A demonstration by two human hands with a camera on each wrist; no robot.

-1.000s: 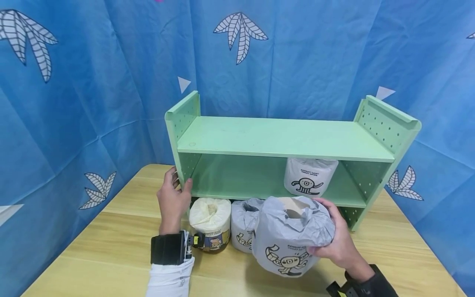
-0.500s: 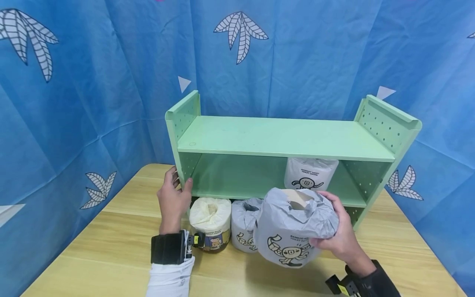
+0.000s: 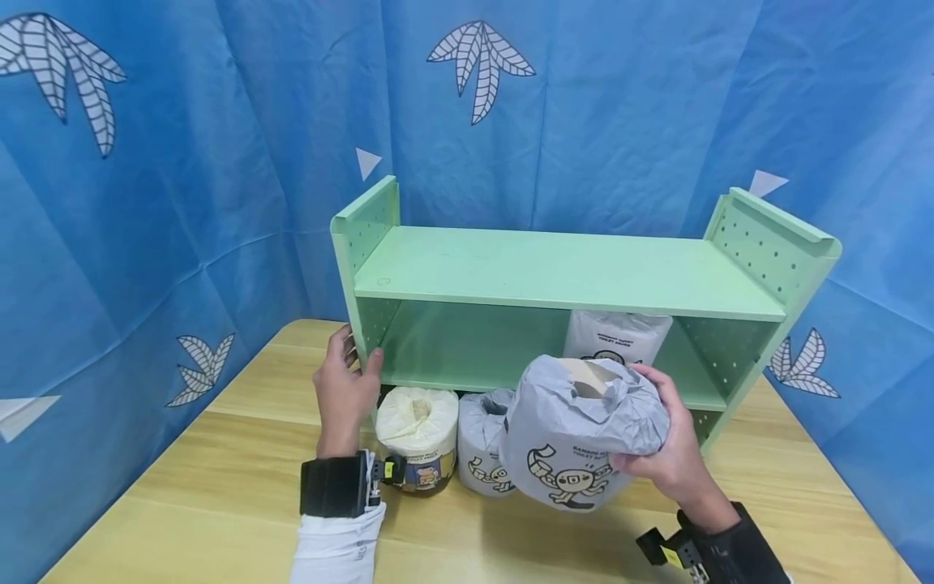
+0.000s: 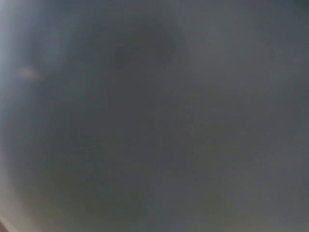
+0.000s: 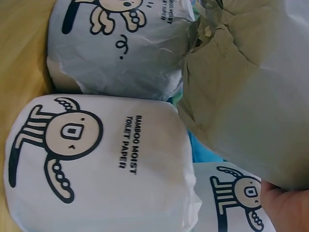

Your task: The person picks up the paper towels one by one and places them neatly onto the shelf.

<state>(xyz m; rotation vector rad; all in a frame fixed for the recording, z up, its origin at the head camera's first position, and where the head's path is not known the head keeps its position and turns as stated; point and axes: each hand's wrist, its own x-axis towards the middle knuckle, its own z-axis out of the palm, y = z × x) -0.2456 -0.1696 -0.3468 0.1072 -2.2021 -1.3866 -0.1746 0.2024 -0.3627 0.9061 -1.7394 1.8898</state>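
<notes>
My right hand (image 3: 674,450) grips a grey-wrapped toilet paper roll (image 3: 562,454) by its right side, thumb in front. The roll is tilted and held above the table, in front of the green shelf (image 3: 569,268). In the right wrist view the held roll (image 5: 251,87) fills the upper right, with a fingertip at its lower edge. My left hand (image 3: 346,389) holds the shelf's left side panel, thumb on the front edge and fingers behind. The left wrist view is a dark blur.
A cream roll (image 3: 416,430) and a grey roll (image 3: 481,450) stand below the shelf's lower board. A white roll (image 5: 101,164) shows beside the grey one in the right wrist view. Another white roll (image 3: 616,332) sits on the lower board. Blue curtain (image 3: 219,162) surrounds the wooden table (image 3: 219,487).
My right hand has raised the grey roll a little and shifted it slightly right, so it covers more of the white roll on the shelf. The left hand keeps its hold.
</notes>
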